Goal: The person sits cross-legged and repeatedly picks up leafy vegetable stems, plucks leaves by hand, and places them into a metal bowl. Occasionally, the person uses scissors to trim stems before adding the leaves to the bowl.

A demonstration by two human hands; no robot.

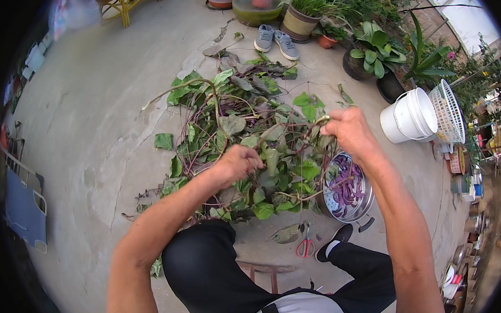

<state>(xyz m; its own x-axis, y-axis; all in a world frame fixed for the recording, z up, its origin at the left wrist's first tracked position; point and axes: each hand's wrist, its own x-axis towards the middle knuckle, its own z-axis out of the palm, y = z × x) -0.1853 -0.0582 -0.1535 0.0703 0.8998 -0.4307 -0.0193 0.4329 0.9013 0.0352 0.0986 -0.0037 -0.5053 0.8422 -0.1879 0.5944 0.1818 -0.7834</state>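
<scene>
A tangled heap of bean vines (270, 134) with green and withered leaves lies on the concrete floor before me. My right hand (349, 128) grips a vine stem at the heap's right side, above a metal steamer pot. My left hand (240, 163) is over the middle of the heap, fingers curled near the leaves; whether it holds a stem cannot be told. Purple bean pods (345, 185) lie in the steamer pot (369, 199), which has perforated metal and a black-tipped handle. Red-handled scissors (306, 245) rest on the floor between the pot and my knees.
Grey shoes (286, 44) stand beyond the heap, beside a striped plant pot (299, 24). At right are a white bucket (407, 115), a white plastic basket (448, 112) and potted plants. A blue folding chair (24, 211) is at far left. A wooden stool (265, 268) shows beneath me.
</scene>
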